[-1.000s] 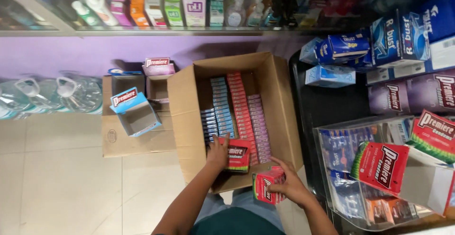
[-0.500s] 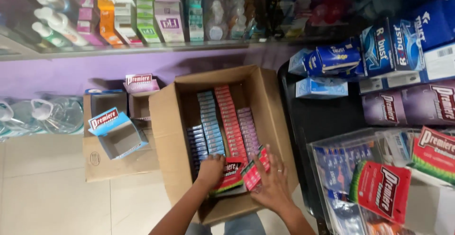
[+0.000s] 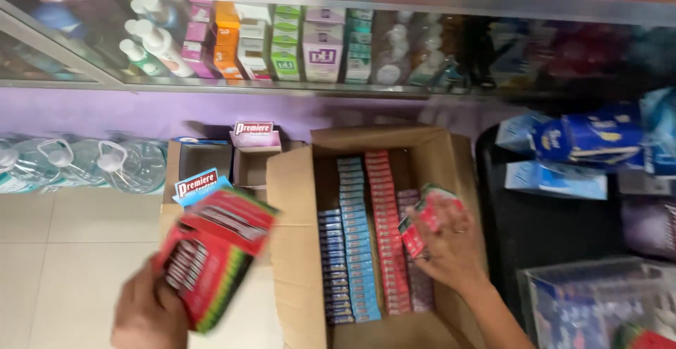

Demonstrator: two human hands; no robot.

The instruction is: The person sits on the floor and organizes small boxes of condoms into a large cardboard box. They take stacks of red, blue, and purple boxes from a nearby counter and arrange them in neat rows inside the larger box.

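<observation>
— Two hands are in view. What has the left hand [image 3: 149, 314] got, down at the lower left of the frame?

— It is wrapped around a red display box [image 3: 211, 257] with a green and black edge, lifted over the pale floor tiles [image 3: 77, 250], just left of the big cardboard carton [image 3: 296, 201]. The box is tilted and smeared by motion, so I cannot tell whether anything is inside it.

— And the right hand [image 3: 451, 247]?

— Right of centre, inside the carton. Its fingers are pinched on a small bundle of red packets [image 3: 421, 221], held over the purple row [image 3: 415, 278] at the carton's right side. A ring shows on one finger.

— How is the carton packed?

— In lengthwise rows: dark blue [image 3: 331, 264] at the left, then light blue [image 3: 355, 236], then red [image 3: 384, 229], then purple.

— What lies around it?

— Behind the left hand, centre left, an open blue display box [image 3: 201, 185] and a smaller pink-flapped one [image 3: 255, 138] sit on a flat carton. Clear water jugs [image 3: 105, 166] stand at the far left against the purple wall. A glass shelf [image 3: 282, 46] of bottles and coloured boxes runs along the top. At the right, blue packs [image 3: 577, 145] lie on a black surface.
</observation>
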